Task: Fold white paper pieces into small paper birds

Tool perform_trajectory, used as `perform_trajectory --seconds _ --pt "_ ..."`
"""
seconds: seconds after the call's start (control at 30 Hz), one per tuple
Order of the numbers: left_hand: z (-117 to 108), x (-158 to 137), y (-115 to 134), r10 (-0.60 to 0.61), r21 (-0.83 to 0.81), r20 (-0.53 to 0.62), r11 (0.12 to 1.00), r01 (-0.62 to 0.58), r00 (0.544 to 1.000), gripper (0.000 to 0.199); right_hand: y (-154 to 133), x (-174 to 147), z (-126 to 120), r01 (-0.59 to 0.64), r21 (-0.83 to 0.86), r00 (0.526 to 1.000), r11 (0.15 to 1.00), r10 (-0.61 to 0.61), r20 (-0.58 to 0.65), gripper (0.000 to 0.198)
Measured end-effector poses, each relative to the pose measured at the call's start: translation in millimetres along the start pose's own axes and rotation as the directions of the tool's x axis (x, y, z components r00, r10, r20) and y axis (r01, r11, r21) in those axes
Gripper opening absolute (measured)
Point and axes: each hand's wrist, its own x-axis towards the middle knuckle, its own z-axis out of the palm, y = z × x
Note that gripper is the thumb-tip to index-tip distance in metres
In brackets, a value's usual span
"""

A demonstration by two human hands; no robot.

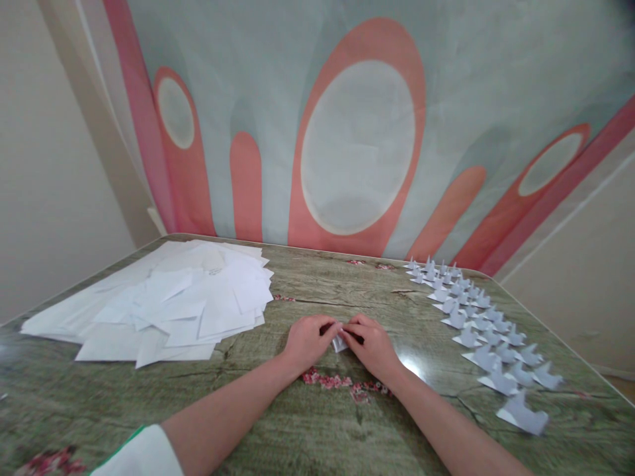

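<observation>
White folded paper (pixel 340 344) sits between left hand (pixel 308 338) and right hand (pixel 374 342), each grip pinching its far end.

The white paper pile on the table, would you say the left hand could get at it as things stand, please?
Probably yes: only tabletop shows between the left hand and the paper pile, though that hand is busy with a small folded paper.

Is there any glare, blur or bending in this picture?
In the head view, glare whitens the table beside the right hand; the backdrop splays outward, likely lens distortion; faint marks on the paper pile are too blurred to read.
</observation>
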Motion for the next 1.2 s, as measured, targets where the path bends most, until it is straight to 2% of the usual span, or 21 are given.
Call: perform_trajectory --seconds 0.8,1.2 --pt "2.5 2.2 -6.2 0.06 -0.121 -0.038 0.991 -0.064 0.997 0.02 -0.2 -0.4 -0.6 0.0 0.017 1.0 1.0 0.0 0.016 0.023" --pt "2.6 3.9 -8.6 0.071 -0.208 -0.014 0.975 -0.073 0.997 0.02 0.9 -0.3 0.6 -0.01 0.022 1.0 1.0 0.01 0.011 0.02"
